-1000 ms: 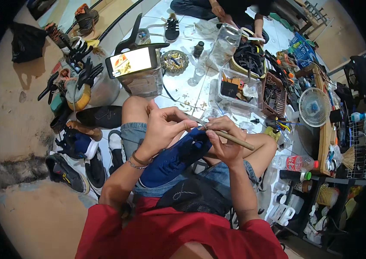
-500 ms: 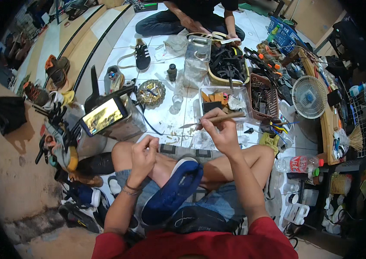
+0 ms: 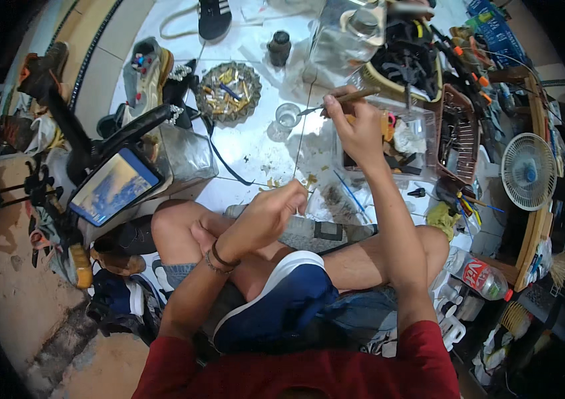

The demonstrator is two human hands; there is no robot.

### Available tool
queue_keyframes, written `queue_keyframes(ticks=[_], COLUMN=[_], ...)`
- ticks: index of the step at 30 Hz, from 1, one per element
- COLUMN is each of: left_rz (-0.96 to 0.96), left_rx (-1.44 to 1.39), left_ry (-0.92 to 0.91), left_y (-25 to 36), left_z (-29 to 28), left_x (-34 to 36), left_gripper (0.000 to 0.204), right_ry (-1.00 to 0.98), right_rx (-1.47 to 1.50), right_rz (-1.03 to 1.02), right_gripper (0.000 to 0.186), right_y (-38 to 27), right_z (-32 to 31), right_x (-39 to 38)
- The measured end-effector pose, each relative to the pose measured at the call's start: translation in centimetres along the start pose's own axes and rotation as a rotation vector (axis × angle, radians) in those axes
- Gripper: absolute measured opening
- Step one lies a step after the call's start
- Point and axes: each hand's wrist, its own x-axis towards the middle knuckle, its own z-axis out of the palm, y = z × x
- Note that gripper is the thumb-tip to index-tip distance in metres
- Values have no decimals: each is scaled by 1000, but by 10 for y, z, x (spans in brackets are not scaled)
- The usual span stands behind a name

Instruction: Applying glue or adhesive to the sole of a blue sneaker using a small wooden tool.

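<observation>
My right hand [image 3: 357,133] is closed around the wooden handle of an awl [image 3: 361,95]. Its thin metal tip points left, beside the rim of a small clear glass [image 3: 287,116] on the tiled floor. My left hand [image 3: 266,214] is held above my shin with the fingers curled and pinched together. What sits between those fingertips, if anything, is too small to name. A dark blue shoe [image 3: 306,292] with a white sole lies tilted in my lap, and neither hand touches it.
A phone [image 3: 115,187] leans at the left. Beyond it are an ashtray [image 3: 228,92] full of cigarette butts and a dark small bottle [image 3: 279,48]. A clear plastic tub [image 3: 422,143] of scraps, a brown basket [image 3: 457,136] and a fan [image 3: 529,171] stand to the right.
My right hand has carried the awl forward to the small glass. My left hand has shifted right, still closed. The view has moved closer, and the shoe in my lap has tilted, showing more sole.
</observation>
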Motion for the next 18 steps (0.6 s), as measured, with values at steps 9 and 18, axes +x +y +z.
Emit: queue_keyframes(ticks=[9,18], left_rz=[276,328], left_rx=[180,125], left_ry=[-223,-271], left_y=[-15,-16], left_z=[-22,-20], left_x=[-8,-8], left_gripper=[39,34], right_ry=[-148,-234], right_rx=[-436,-612], right_rz=[-258,-270], right_gripper=[22,22], right_y=[31,35], right_z=[40,48], right_x=[4,4])
